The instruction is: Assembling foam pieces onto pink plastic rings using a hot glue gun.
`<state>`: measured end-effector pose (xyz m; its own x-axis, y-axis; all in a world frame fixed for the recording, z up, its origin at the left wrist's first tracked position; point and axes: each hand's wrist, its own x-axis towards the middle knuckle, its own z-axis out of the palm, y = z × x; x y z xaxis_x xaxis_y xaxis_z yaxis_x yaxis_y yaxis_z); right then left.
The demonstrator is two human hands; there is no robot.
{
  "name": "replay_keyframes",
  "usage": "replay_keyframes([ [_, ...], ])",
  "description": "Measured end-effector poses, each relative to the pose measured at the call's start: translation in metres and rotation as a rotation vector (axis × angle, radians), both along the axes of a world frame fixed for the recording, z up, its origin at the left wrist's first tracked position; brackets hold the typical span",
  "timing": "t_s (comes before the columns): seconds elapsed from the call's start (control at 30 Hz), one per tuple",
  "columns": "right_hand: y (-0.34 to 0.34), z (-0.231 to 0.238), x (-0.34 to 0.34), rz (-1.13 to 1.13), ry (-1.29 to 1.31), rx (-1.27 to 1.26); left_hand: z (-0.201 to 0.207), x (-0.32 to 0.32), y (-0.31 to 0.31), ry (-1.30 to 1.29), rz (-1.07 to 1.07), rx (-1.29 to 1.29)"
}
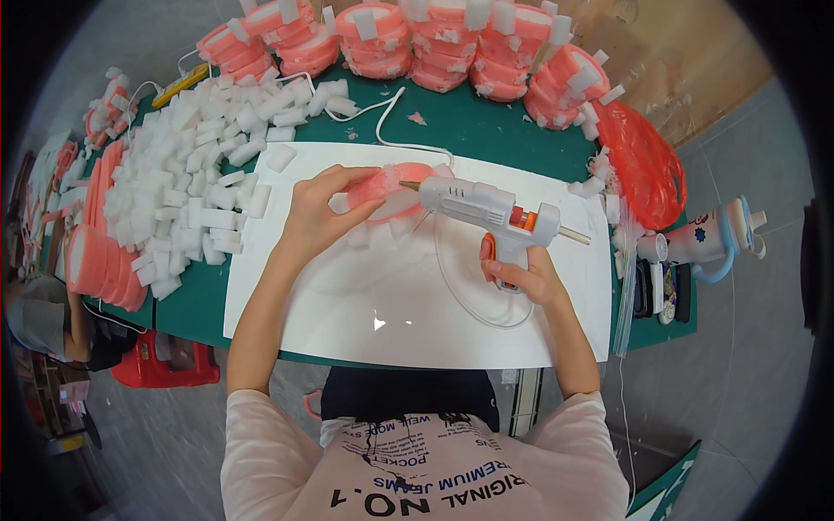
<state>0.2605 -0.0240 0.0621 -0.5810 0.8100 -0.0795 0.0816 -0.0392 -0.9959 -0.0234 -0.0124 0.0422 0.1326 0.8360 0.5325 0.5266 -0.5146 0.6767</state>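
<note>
Glossy meets matt on the green tabletop (486, 120) I watch from afar: at centre, a glue gun (473, 204) of smooth, pale plastic ends in a metal nozzle (411, 185) by a soft-looking pink piece (410, 171). Below it, a white sheet (391, 343) throws glints off its slick face. At upper left I see matt, spongy foam blocks (178, 143); along the top, rough-edged pink stacks (373, 43); at upper right, a red bag (647, 165) of crinkled, shiny plastic; at bottom, a cloth shirt (426, 473).
</note>
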Motion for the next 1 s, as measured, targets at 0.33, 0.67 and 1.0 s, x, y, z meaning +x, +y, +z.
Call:
replay_keyframes([
  [0.33,0.002,0.004,0.007,-0.001,-0.042,0.031,-0.001,0.001,0.002,-0.018,0.005,0.006],
  [0.67,0.025,-0.02,0.056,-0.276,0.145,0.234,-0.002,-0.003,0.001,-0.029,-0.024,-0.063],
  [1.0,0.092,-0.056,0.107,-1.006,-0.701,0.864,0.002,0.005,0.0,0.009,0.002,-0.074],
])
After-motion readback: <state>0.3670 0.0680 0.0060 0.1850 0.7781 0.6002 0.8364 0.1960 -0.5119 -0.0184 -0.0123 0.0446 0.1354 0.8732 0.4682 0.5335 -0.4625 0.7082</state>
